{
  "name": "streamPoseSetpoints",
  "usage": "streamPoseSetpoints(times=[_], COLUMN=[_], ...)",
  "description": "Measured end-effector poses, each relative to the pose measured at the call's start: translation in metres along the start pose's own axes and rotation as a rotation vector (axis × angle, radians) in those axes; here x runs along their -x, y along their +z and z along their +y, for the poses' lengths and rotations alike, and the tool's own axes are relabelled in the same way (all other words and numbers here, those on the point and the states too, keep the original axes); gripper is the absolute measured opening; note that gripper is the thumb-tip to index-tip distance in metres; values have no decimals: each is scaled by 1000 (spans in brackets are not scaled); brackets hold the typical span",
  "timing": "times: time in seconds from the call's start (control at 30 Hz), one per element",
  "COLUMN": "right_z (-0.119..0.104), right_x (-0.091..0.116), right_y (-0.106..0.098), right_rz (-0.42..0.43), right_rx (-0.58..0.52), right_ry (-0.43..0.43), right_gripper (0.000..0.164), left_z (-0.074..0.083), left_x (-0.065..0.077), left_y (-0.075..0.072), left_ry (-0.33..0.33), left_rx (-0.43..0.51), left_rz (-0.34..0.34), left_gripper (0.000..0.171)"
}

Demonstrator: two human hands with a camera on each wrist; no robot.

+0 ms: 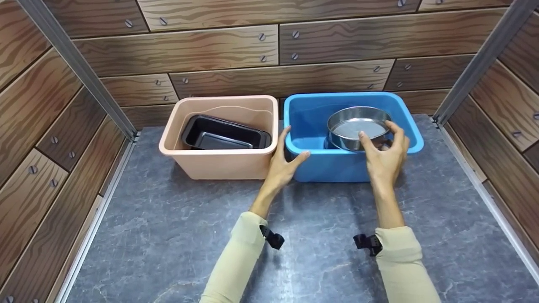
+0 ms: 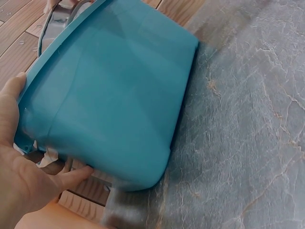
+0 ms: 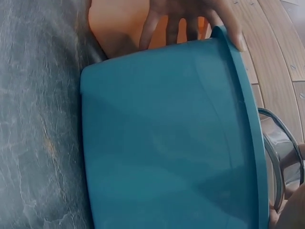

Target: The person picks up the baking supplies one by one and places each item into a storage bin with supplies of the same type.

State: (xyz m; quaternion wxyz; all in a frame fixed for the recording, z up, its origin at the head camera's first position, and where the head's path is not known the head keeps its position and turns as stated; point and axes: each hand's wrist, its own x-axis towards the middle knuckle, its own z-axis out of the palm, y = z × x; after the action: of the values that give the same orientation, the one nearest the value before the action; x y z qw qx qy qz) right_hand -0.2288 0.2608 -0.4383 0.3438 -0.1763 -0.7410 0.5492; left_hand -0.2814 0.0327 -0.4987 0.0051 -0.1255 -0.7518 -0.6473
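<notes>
My right hand (image 1: 385,158) grips the near right rim of a round metal sieve (image 1: 358,128), its thumb at the front and its fingers on the right side. The sieve is over the blue bin (image 1: 332,166), and its lower part is hidden behind the bin's front wall. At the bin's front left corner, my left hand (image 1: 283,166) rests with the thumb on the front rim and straight, spread fingers along the left side. Two metal rims of the sieve (image 3: 283,148) show past the bin's edge in the right wrist view.
A peach bin (image 1: 223,166) stands just left of the blue one, with a black loaf pan (image 1: 229,134) tilted inside it. Both bins sit on a grey marbled surface (image 1: 168,235). Wood-patterned walls (image 1: 210,46) close off the back and the sides.
</notes>
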Motion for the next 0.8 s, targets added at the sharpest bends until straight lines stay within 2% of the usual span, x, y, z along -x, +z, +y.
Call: streamPoseSetpoints(times=[0.37, 0.57, 0.8], right_z=[1, 0, 6], right_x=[-1, -2, -6], right_y=[6, 8, 15], right_rz=[49, 48, 27], right_rx=[133, 157, 253], right_ry=[-39, -49, -112], right_gripper=[62, 61, 59], left_z=[0, 0, 0], left_x=[1, 0, 0], left_y=[0, -1, -1], left_ry=[17, 11, 13], left_rx=[-2, -19, -15], left_rz=[-12, -11, -11], left_gripper=[91, 91, 91])
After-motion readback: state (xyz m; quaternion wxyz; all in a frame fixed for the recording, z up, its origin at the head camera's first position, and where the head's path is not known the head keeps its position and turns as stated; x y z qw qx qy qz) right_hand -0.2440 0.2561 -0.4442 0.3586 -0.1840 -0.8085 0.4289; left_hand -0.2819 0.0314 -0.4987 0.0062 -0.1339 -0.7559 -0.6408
